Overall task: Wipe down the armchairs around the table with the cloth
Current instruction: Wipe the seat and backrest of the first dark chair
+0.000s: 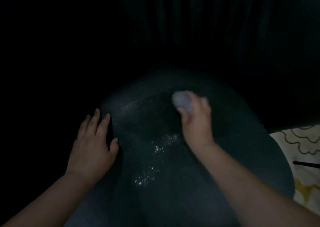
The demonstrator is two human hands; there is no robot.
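**Listener:** What is in front of you?

**Onlooker:** A very dim room. A person leans over a dark armchair [173, 166], its rounded cushion catching a little light. Their right hand [195, 121] has its fingers curled round a small pale cloth [182, 101], bunched up and pressed to the cushion near its far side. The hand is blurred, so I judge it is mid-stroke. The left hand [93, 145] lies flat with fingers spread on the cushion's left edge, holding nothing.

**Listener:** Is the seat wet?

**Onlooker:** Bright specks [152, 161] glitter in a trail down the middle of the cushion, between the two hands. They look like droplets or foam, though I cannot tell which.

**Listener:** What might go wrong?

**Onlooker:** The darkness is the main risk, I think: patches could be missed because little shows beyond the lit centre. The cloth is balled small, so each pass covers little, and the glittering trail nearer the person looks untouched. A hard sweep could also carry moisture over the edge.

**Listener:** How much room is there?

**Onlooker:** The cushion curves away left and right. At the right edge, just beside it, sits a pale patterned fabric [301, 149], which a wide stroke could dampen. Behind the cushion all is black; the chair's back is barely visible there. Toward the person the surface lies open for pulling strokes.
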